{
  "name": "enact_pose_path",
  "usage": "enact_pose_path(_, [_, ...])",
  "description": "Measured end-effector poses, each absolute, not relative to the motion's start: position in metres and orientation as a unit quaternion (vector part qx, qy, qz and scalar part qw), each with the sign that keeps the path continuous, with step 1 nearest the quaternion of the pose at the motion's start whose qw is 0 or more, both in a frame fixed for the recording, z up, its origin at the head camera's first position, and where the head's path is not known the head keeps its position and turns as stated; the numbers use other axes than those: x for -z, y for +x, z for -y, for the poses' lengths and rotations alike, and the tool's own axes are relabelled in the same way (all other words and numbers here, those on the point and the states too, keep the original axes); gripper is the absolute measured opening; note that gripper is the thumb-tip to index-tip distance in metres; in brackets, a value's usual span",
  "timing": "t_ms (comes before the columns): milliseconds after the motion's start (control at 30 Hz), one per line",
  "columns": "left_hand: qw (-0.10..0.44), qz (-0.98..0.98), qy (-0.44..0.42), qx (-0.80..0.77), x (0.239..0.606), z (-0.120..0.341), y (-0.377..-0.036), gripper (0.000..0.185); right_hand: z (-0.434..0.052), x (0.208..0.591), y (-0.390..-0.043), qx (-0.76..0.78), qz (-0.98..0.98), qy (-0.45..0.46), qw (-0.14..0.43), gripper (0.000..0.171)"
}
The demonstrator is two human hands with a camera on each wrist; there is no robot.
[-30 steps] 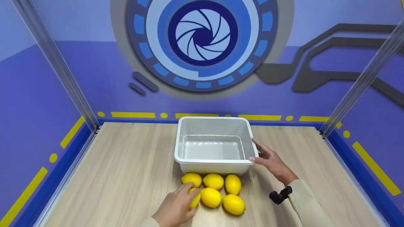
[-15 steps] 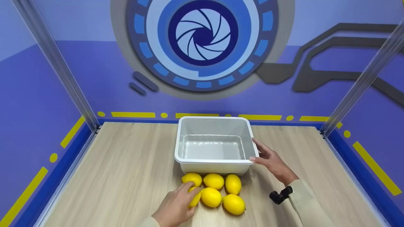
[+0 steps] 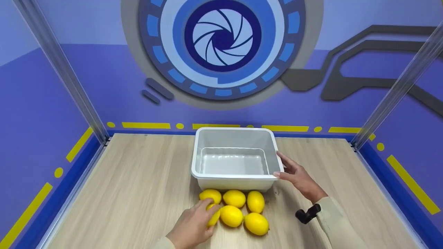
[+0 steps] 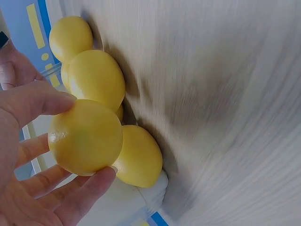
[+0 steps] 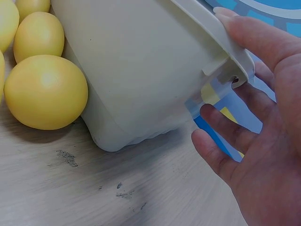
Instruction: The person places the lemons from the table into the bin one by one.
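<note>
My left hand (image 3: 192, 223) holds a yellow lemon (image 4: 84, 139) with the thumb on one side and the fingertips on the other. In the head view this lemon is partly hidden by the fingers, at the left end of the nearer row. More lemons (image 3: 232, 216) lie close beside it in two short rows. Behind them stands a white rectangular plastic bin (image 3: 235, 178) with nothing in it. My right hand (image 3: 301, 180) grips the bin's rim at the near right corner, thumb on top and fingers against the outer side.
The bin and lemons rest on a light wood-grain table (image 3: 145, 173). Blue printed panels (image 3: 166, 114) close off the back and sides, with metal posts (image 3: 72, 72) at the corners. A black device (image 3: 308, 213) sits at the right sleeve (image 3: 339, 224).
</note>
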State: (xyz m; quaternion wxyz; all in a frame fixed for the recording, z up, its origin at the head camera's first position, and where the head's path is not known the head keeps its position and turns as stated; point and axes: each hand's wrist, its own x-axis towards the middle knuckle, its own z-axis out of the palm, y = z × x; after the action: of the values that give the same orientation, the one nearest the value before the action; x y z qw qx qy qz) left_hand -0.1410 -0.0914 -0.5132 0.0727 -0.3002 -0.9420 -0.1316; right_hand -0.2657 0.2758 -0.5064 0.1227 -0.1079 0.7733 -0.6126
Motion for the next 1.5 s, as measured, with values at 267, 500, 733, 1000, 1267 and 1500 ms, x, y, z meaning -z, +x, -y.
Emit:
enact_pose_path(267, [0.073, 0.940, -0.303, 0.136, 0.5111, 0.0914, -0.1419, 0.053, -0.2760, 0.5068, -0.2658, 0.621, -0.766, -0.115, 0.121, 0.076])
enact_pose_path(500, [0.090, 0.938, -0.309, 0.128, 0.5109, 0.0916, -0.1427, 0.053, -0.2761, 0.5052, -0.2645, 0.617, -0.769, -0.109, 0.125, 0.076])
enact_pose_path(733, [0.103, 0.936, -0.311, 0.128, 0.5094, 0.0910, -0.1437, 0.052, -0.2758, 0.5053, -0.2645, 0.612, -0.773, -0.109, 0.124, 0.076])
enact_pose_path(1000, [0.095, 0.938, -0.307, 0.129, 0.5070, 0.0911, -0.1443, 0.052, -0.2754, 0.5066, -0.2650, 0.611, -0.775, -0.102, 0.121, 0.076])
enact_pose_path(1267, [0.104, 0.936, -0.308, 0.131, 0.5061, 0.0908, -0.1441, 0.052, -0.2756, 0.5061, -0.2640, 0.616, -0.771, -0.109, 0.121, 0.075])
enact_pose_path(1500, [0.099, 0.939, -0.303, 0.130, 0.5045, 0.0907, -0.1428, 0.049, -0.2758, 0.5064, -0.2641, 0.621, -0.766, -0.114, 0.122, 0.075])
